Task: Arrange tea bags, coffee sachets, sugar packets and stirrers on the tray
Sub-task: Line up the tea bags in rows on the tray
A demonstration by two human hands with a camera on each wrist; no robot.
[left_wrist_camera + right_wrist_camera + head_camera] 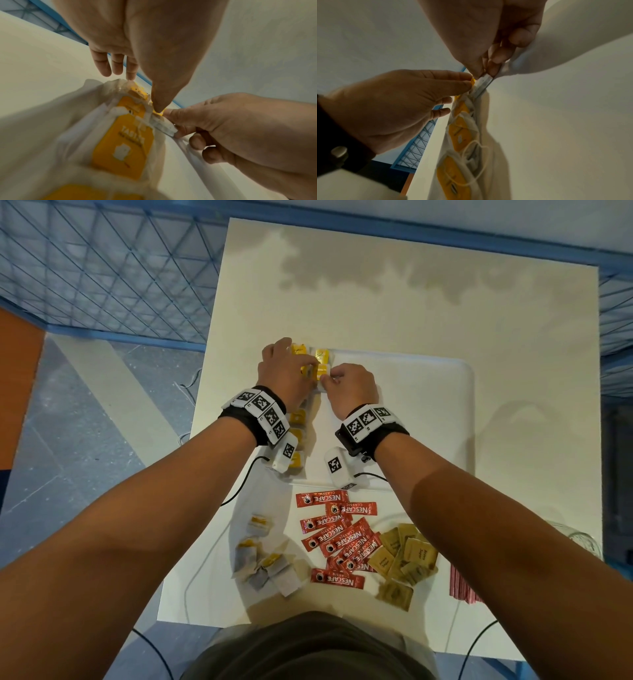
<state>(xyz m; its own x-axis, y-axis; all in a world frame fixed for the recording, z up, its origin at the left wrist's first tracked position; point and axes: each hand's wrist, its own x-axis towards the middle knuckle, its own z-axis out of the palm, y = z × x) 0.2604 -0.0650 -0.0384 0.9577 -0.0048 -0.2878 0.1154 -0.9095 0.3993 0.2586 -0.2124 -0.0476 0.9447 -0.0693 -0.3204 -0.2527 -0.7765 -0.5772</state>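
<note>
On tray (428,392), tea bag (323,370) between hands (317,374)

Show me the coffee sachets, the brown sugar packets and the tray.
coffee sachets (337,537), head view, middle of the red pile.
brown sugar packets (406,559), head view, centre of the pile.
tray (428,419), head view, bare white surface.

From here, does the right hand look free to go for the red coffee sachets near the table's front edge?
Probably not yet: the right hand is pinching a tea bag at the tray's far left. The coffee sachets lie uncovered, so nothing blocks them.
</note>
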